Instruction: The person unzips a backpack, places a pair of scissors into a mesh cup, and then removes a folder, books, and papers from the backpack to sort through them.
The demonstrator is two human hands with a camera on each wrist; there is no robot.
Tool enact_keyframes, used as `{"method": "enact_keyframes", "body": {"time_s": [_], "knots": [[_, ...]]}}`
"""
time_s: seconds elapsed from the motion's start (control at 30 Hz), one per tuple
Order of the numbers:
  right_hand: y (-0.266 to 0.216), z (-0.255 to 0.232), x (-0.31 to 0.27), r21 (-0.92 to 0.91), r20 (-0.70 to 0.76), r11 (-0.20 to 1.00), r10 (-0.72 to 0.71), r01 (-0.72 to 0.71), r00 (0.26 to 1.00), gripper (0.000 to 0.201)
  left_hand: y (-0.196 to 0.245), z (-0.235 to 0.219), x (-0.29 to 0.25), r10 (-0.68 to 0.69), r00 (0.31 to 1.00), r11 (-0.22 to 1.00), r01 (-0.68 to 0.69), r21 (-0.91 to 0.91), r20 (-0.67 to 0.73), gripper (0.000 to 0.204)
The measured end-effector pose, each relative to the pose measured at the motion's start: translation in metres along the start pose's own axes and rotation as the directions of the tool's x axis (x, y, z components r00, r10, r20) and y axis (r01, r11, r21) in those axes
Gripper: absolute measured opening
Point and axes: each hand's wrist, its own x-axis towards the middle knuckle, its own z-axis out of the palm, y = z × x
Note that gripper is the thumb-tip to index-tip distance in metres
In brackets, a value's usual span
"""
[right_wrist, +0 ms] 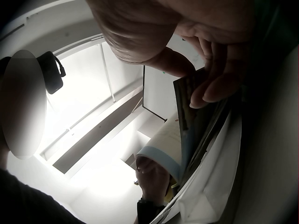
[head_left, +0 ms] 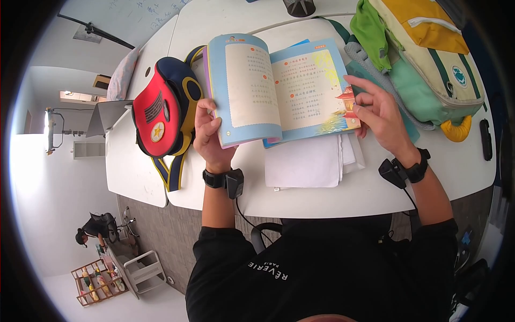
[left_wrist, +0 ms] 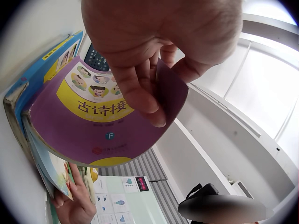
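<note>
book: open picture book [head_left: 284,88] is lying spread on the white desk [head_left: 322,193], left half lifted and curling, right half flat; it is the landmark for everything below
left hand: left hand [head_left: 210,137] is gripping the book's lower left edge, thumb over the page, fingers curled under the purple cover [left_wrist: 93,126]; grip is holding the book
right hand: right hand [head_left: 378,110] is at the book's right edge, fingertips pinching the edge of the right page; grip is narrow, on the page
papers: white sheets [head_left: 306,161] are lying under the book's lower right part, sticking out toward the person
red bag: red and navy bag [head_left: 161,107] is lying just left of the book, touching the left hand's side
green bag: green and yellow bag [head_left: 429,59] is sitting just right of the book, beyond the right hand
progress: judging from this, book is already open and held; page looks not yet turned, right page is lying nearly flat
</note>
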Motion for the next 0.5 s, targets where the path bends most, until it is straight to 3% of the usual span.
{"method": "enact_keyframes", "body": {"time_s": [0.13,0.3,0.5], "knots": [[-0.001,0.000,0.000,0.005,0.004,1.000,0.001,-0.001,1.000,0.053,-0.001,0.002,0.000,0.001,1.000,1.000,-0.001,-0.006,-0.030,0.032],[-0.001,0.000,-0.001,0.006,0.005,1.000,0.002,-0.002,1.000,0.054,0.000,-0.005,-0.001,-0.008,0.999,1.000,0.009,-0.015,0.052,0.034],[-0.001,0.001,0.000,0.004,-0.001,1.000,0.000,0.000,1.000,0.053,-0.002,-0.008,0.000,0.012,0.998,1.000,-0.013,0.016,0.054,0.032]]}}
